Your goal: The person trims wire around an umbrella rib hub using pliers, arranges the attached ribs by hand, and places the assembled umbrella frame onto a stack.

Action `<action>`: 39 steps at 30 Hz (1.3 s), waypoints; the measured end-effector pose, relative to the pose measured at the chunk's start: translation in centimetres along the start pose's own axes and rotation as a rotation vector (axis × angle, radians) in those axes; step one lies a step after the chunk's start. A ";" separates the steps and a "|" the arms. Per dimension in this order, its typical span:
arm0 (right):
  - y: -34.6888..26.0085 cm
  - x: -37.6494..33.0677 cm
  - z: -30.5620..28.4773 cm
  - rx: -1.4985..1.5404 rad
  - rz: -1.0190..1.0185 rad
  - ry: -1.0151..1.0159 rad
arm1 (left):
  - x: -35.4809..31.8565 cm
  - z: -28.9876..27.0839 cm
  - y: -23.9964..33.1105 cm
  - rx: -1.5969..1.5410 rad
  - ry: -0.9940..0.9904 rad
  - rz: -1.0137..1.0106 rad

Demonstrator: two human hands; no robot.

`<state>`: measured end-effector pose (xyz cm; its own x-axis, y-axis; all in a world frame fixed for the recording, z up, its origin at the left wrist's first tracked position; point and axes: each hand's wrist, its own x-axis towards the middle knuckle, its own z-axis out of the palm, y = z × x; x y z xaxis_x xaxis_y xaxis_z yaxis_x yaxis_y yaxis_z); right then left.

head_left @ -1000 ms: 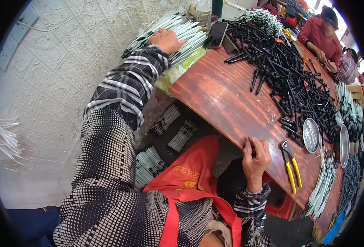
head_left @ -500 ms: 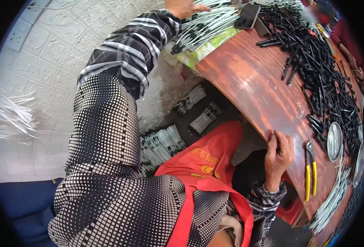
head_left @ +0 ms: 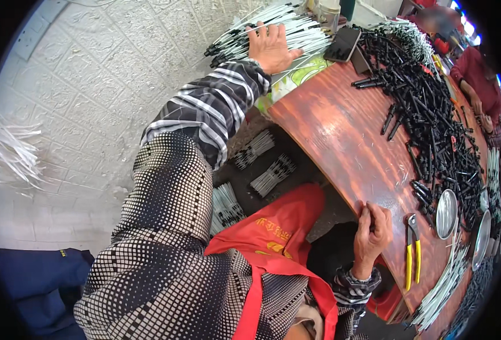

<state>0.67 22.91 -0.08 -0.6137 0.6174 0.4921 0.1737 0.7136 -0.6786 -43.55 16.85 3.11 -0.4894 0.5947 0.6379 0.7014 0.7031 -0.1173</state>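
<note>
My left hand (head_left: pixel 272 50) lies with fingers spread on a large pile of thin white sticks with black ends (head_left: pixel 307 38). The pile rests on a green and white patterned cloth (head_left: pixel 301 72) at the table's far left corner. On the near edge of the reddish wooden table (head_left: pixel 341 124), my right hand (head_left: pixel 373 231) rests with its fingers curled in, and nothing shows in them. Just right of it are pliers with yellow handles (head_left: pixel 413 252). A dark phone (head_left: pixel 342 44) sits right of the stick pile.
A long heap of black tube-shaped parts (head_left: pixel 432 124) covers the table's far side. Oval shiny dishes (head_left: pixel 446 214) and more white sticks (head_left: pixel 446 283) lie to the right. Tied stick bundles (head_left: pixel 273 174) sit below the table. Across it, a person in dark red (head_left: pixel 480 79) sits.
My left hand has come down onto the stick pile with its fingers spread. The view has shifted a little. My right hand stays curled at the table edge.
</note>
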 end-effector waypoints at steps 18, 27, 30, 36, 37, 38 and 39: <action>1.0 -0.2 -0.1 0.051 -0.011 -0.008 | -2.6 -8.4 2.8 -0.591 0.221 -0.384; 0.5 -0.4 0.3 0.209 0.087 0.009 | -9.8 -8.1 2.4 -0.750 0.673 -0.610; 0.6 -0.3 0.2 0.211 0.116 0.010 | -9.8 -6.7 1.0 -1.026 0.659 -0.837; 1.6 -0.5 0.3 0.205 0.127 0.037 | -8.8 -6.6 1.8 -1.101 0.450 -0.920; 1.9 -0.6 0.2 0.226 0.134 0.046 | -8.7 -6.8 2.0 -1.137 0.444 -0.930; 2.0 -0.5 -0.1 0.219 0.137 0.054 | -8.7 -6.9 2.1 -1.147 0.439 -0.926; 2.0 -0.5 -0.2 0.215 0.138 0.031 | -8.8 -7.0 1.9 -1.139 0.442 -0.929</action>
<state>1.52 24.10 -1.55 -0.5708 0.7162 0.4015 0.0838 0.5373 -0.8392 -34.29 10.19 2.60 -0.9216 -0.1763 0.3457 0.3571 -0.0363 0.9334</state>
